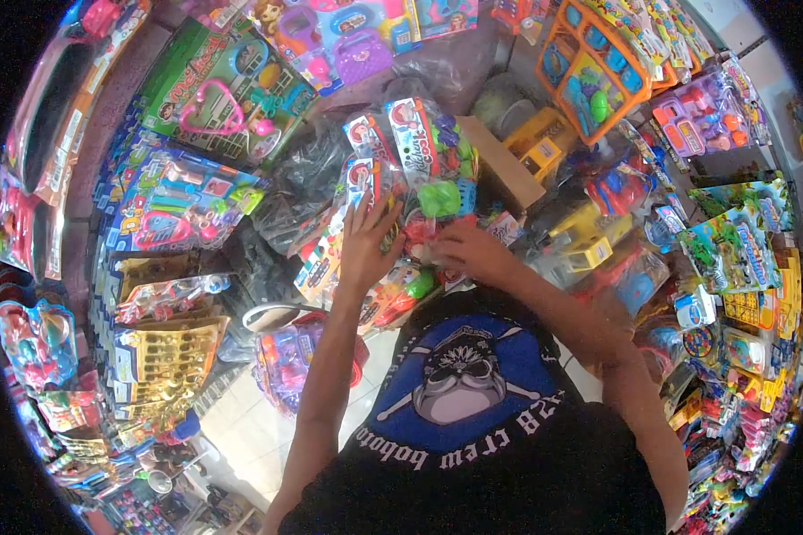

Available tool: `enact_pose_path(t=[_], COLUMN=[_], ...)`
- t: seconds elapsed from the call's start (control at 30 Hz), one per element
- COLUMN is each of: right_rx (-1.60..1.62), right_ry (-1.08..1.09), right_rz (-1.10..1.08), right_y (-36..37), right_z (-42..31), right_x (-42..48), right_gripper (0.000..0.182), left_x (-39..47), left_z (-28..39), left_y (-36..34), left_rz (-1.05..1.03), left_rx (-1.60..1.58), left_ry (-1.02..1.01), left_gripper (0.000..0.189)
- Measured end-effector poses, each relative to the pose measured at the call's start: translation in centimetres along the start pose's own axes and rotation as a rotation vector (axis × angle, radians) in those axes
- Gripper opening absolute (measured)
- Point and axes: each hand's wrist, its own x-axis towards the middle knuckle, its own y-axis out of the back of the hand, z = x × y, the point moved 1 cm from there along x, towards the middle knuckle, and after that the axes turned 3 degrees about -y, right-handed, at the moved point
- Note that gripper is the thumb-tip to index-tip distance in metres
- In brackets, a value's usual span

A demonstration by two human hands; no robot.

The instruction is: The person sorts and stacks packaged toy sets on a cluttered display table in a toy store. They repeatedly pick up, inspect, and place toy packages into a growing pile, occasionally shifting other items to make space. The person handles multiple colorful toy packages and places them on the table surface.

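In the middle of the view lies a pile of bagged toy kitchen sets with printed header cards. My left hand (369,242) rests with fingers spread on the packs, just below a white and blue header card (363,179). My right hand (472,251) is beside a clear bag with red and green plastic toy pieces; its fingers are bent and partly hidden, so a hold on the bag cannot be confirmed. Between and above the hands lies a light green toy piece (439,198) in plastic. A second header card (409,140) lies above, next to purple and green toys.
A cardboard box flap (502,164) stands right of the pile, near yellow toy vehicles (585,241). A green toy medical set (224,93) and a doctor set (184,200) lie left. An orange toy tray (592,73) is upper right. Hanging packs line both sides.
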Motion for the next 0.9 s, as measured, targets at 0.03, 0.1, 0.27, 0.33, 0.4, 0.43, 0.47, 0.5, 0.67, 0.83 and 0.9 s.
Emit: enact_pose_path(t=[0.03, 0.1, 0.27, 0.33, 0.4, 0.43, 0.47, 0.5, 0.67, 0.83, 0.9], right_rx=[-0.004, -0.015, -0.038, -0.006, -0.001, -0.006, -0.011, -0.014, -0.015, 0.059, 0.032], right_ry=[-0.034, -0.106, -0.058, -0.051, -0.055, -0.048, -0.042, -0.035, -0.164, -0.052, -0.028], right_rz=[0.007, 0.022, 0.266, 0.318, 0.332, 0.353, 0.375, 0.395, 0.069, -0.007, -0.002], right_y=[0.4, 1.6, 3.8, 4.2, 4.4, 4.4, 4.3, 4.0, 1.6, 0.6, 0.8], right_z=[0.4, 1.5, 2.4, 3.2, 3.4, 3.1, 2.5, 1.8, 0.0, -0.4, 0.1], right_x=[0.9, 2.8, 6.9, 7.6, 8.2, 8.0, 7.6, 7.1, 2.0, -1.1, -0.7], right_gripper=[0.024, 0.021, 0.013, 0.013, 0.015, 0.015, 0.016, 0.016, 0.022, 0.023, 0.023], left_x=[0.0, 0.0, 0.2, 0.1, 0.1, 0.1, 0.2, 0.1, 0.1, 0.0, 0.1], left_z=[-0.1, -0.1, -0.2, -0.2, -0.1, -0.1, -0.1, -0.2, -0.2, -0.1, 0.0], left_y=[0.1, 0.1, 0.0, -0.1, 0.0, 0.1, 0.0, 0.0, -0.1, -0.2, -0.1], left_rz=[0.004, -0.004, -0.013, -0.007, -0.004, -0.002, 0.002, 0.006, 0.009, 0.003, 0.003], left_rx=[-0.007, 0.016, 0.025, 0.030, 0.021, 0.016, 0.012, 0.008, 0.015, 0.003, 0.009], left_ry=[-0.002, 0.000, 0.005, 0.002, 0.000, -0.001, -0.004, -0.003, 0.004, 0.019, 0.021], left_gripper=[0.056, 0.056, 0.057, 0.057, 0.057, 0.057, 0.057, 0.056, 0.056, 0.055, 0.055])
